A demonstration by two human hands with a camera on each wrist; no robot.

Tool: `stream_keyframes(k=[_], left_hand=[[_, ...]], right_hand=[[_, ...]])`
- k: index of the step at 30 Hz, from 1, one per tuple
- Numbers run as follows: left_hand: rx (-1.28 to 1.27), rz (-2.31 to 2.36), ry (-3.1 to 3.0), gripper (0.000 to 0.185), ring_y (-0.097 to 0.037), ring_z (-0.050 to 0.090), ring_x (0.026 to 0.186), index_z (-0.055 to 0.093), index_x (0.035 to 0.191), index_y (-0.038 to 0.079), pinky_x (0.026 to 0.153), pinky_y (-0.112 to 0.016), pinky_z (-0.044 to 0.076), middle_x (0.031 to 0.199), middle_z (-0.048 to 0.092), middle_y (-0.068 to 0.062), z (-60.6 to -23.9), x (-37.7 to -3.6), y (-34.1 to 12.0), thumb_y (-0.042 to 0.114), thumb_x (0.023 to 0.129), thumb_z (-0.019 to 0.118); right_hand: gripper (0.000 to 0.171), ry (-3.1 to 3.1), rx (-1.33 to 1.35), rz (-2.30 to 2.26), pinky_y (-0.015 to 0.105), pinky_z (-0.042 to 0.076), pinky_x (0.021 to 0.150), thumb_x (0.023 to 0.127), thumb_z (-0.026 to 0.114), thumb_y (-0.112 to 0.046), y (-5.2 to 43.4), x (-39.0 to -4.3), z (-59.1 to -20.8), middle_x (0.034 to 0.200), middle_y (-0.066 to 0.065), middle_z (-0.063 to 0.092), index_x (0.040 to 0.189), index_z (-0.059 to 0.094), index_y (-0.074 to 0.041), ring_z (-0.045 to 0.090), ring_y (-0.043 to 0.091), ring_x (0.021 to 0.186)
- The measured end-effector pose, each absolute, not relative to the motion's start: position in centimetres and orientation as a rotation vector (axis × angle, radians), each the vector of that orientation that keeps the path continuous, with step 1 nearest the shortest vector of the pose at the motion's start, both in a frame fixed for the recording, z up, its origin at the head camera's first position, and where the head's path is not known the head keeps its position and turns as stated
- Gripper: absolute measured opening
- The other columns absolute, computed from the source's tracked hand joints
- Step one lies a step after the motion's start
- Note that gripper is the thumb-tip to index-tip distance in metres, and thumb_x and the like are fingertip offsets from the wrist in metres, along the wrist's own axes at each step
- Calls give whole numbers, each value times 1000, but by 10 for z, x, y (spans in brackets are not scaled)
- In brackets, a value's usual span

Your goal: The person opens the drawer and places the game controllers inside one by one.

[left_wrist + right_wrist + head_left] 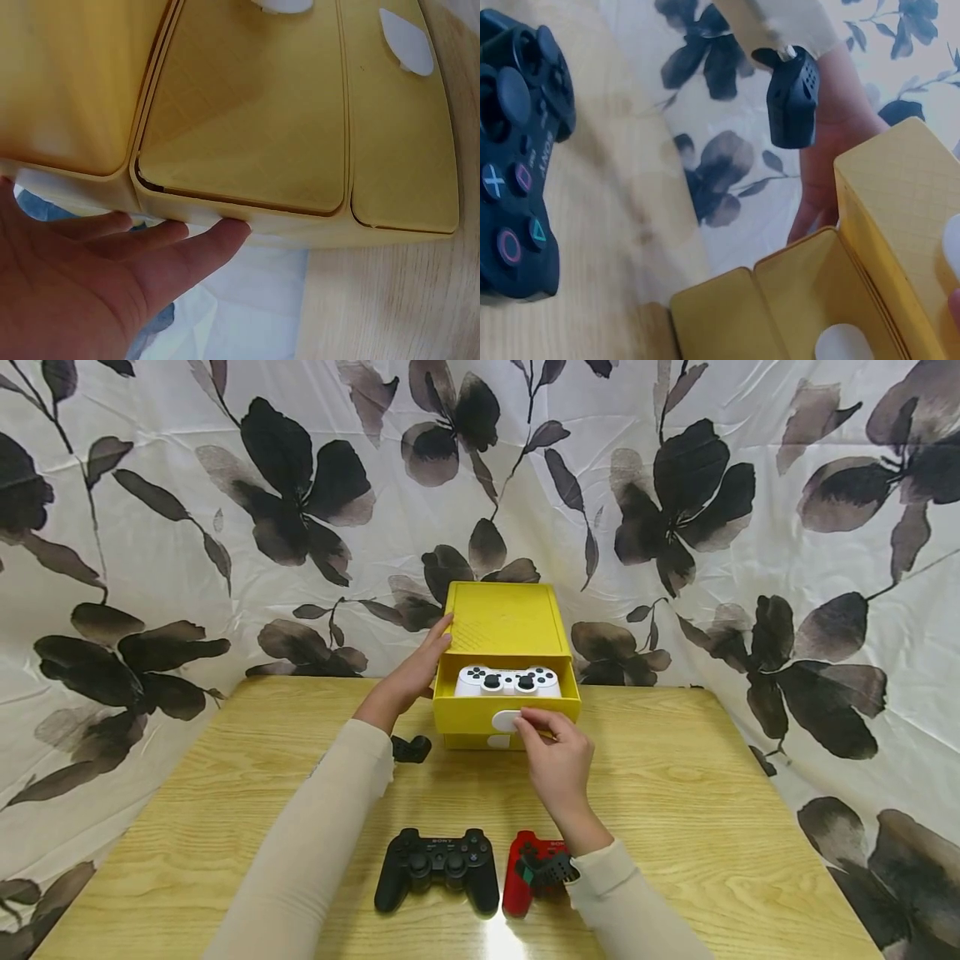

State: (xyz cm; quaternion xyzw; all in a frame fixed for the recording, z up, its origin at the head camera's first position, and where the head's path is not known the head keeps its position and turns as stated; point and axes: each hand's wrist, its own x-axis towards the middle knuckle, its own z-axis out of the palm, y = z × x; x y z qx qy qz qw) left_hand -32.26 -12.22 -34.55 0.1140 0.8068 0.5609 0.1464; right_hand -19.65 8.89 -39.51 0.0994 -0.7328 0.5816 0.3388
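A yellow drawer box (504,618) stands at the far middle of the wooden table (712,793). Its top drawer (507,714) is pulled out, and a white game controller (507,681) lies inside. My left hand (424,658) rests flat against the box's left side, fingers straight (165,247). My right hand (551,752) pinches the white round knob (507,721) on the drawer front. A black controller (437,867) (517,150) and a red controller (531,870) lie near the front edge, the red one partly under my right wrist.
A white knob (498,742) (406,41) marks the lower drawer. A small black wrist camera (411,748) (791,97) hangs by my left forearm. A floral cloth (225,527) hangs behind and around the table.
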Motion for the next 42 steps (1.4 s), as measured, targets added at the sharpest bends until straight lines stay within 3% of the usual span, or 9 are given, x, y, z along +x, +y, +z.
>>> stream_keyframes(k=[24,42], left_hand=[[315,1633,2304,50,-39,11,149,0,150,51,99,-73,34,164,-10,3,-350,-324,-121,54,103,18],[341,1650,2296,49,-46,15,146,1,149,53,100,-71,35,164,-6,1,-351,-324,-123,55,102,17]], right_hand=[[15,-1946,234,1453,16,56,66,85,75,-13,88,-233,-396,90,11,74,97,76,-3,72,22,74],[16,-1991,245,1329,34,59,69,86,75,-15,88,-256,-394,90,11,74,97,76,-4,71,24,78]])
